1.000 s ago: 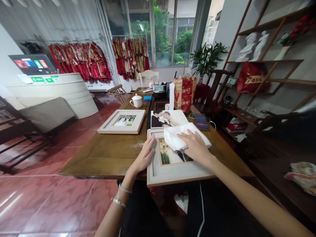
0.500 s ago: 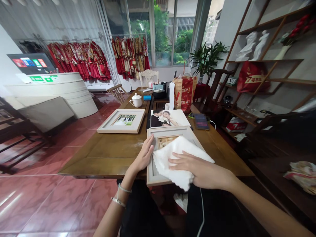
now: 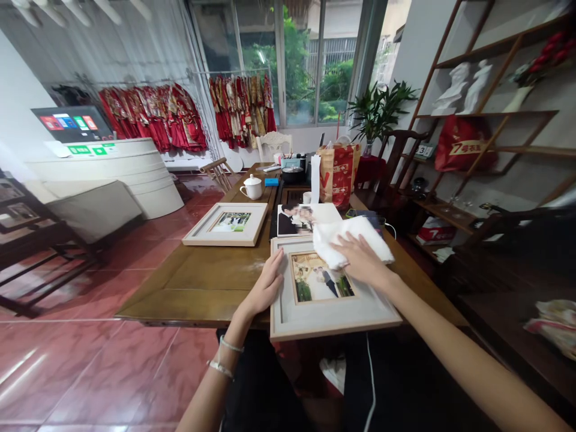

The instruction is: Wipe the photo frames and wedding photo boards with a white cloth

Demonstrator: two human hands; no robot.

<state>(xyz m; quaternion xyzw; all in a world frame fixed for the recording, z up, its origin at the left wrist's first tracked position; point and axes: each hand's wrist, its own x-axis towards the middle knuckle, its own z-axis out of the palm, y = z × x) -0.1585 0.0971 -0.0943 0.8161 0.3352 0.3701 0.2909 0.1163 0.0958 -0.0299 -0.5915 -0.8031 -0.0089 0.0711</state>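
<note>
Fingers wide: right hand [image 3: 365, 263] over cloth [image 3: 324, 243], seemingly pressing it to the frame [image 3: 324, 315] | left hand [image 3: 265, 285], fingers straight, on its left edge, likely steadying it | I see frame overhanging table [image 3: 202, 300].

- The right hand [image 3: 362, 261] lies spread on a bunched white cloth [image 3: 345, 228], over the far right part of a picture frame [image 3: 328, 312].
- The left hand [image 3: 265, 283] rests along that frame's left edge.
- Beyond the left hand, to its left, a second frame [image 3: 215, 236] lies on the wooden table [image 3: 198, 279].
- Just beyond the cloth lies a photo print [image 3: 290, 219].
- Behind the right hand, partly hidden, is a dark device [image 3: 377, 218], perhaps a phone.
- Farther off stands a paper bag [image 3: 338, 175].
</note>
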